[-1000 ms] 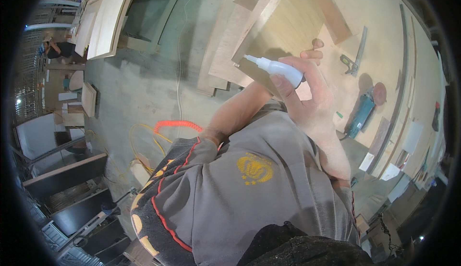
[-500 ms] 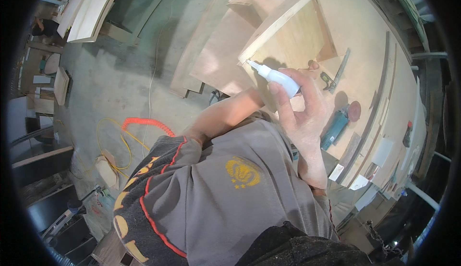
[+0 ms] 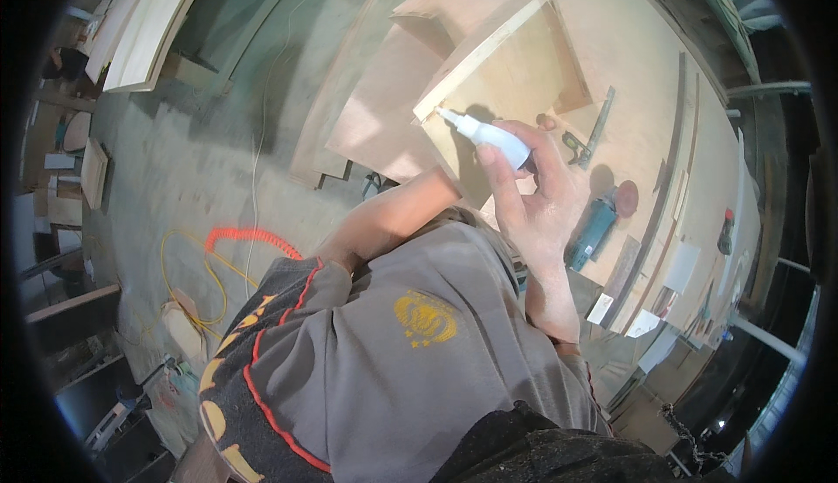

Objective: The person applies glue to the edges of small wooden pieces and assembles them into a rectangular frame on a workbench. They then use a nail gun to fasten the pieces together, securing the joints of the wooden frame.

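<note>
My right hand (image 3: pixel 543 188) is closed round a small white squeeze bottle (image 3: pixel 504 145) with a narrow nozzle. The bottle is tilted, its tip at the near left corner of an open wooden box or drawer frame (image 3: pixel 478 54). That frame has a pale top edge and a light plywood inner face. My left forearm (image 3: pixel 393 212) reaches to the frame's near side. Beyond the wrist, my left hand is hidden behind the wood, so its fingers do not show.
Right of the frame, a combination square (image 3: pixel 595 130) and a teal angle grinder (image 3: pixel 595 232) with a reddish disc lie on the wooden worktop (image 3: pixel 642 73). Long strips (image 3: pixel 668 199) run along its right side. An orange coiled hose (image 3: pixel 253 235) lies on the floor at left.
The whole view has shifted, so the scene sits slightly further left. The bottle's tip remains at the frame's corner, in my right hand's grip.
</note>
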Demonstrator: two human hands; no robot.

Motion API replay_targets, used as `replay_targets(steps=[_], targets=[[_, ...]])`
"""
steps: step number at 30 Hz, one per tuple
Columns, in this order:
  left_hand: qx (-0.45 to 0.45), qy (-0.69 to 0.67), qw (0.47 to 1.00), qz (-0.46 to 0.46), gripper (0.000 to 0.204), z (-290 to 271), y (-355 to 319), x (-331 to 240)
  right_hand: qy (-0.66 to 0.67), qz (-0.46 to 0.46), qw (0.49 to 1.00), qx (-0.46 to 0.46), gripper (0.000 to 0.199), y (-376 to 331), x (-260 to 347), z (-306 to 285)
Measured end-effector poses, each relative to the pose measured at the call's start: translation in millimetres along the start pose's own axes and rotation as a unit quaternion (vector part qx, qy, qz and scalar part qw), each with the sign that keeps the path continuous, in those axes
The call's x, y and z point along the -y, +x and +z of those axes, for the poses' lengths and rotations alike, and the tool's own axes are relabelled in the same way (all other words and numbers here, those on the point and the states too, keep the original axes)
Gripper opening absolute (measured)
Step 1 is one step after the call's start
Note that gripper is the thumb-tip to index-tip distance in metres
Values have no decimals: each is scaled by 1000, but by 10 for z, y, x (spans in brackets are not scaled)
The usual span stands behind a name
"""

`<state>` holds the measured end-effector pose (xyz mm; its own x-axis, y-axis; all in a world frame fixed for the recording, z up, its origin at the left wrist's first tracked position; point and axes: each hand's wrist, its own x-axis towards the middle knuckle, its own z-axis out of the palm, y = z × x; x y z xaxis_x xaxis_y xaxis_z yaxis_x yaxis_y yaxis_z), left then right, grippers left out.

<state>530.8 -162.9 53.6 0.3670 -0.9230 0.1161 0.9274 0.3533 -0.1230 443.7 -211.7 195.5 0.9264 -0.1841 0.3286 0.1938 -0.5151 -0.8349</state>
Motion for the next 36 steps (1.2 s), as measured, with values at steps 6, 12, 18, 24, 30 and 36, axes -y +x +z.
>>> replay_targets(steps=[6,12,18,24,30,36], targets=[[114,56,992,24,43,-547,-31,-379,275,108,947,-127,30,-90,-290,-122],[-78,210,954,198,63,-558,-795,-954,344,224,883,-228,31,-377,-674,-608],[-386,325,794,338,70,-575,-1227,-1224,377,249,848,-278,31,-687,-986,-793],[-489,311,716,390,56,-1154,-1393,-1261,391,254,847,-257,27,-675,-1014,-777],[-558,364,637,388,44,-1162,-1318,-1312,394,241,850,-253,24,-557,-1009,-764],[-571,437,623,308,51,-308,-875,-1316,386,251,855,-240,25,-461,-1039,-794]])
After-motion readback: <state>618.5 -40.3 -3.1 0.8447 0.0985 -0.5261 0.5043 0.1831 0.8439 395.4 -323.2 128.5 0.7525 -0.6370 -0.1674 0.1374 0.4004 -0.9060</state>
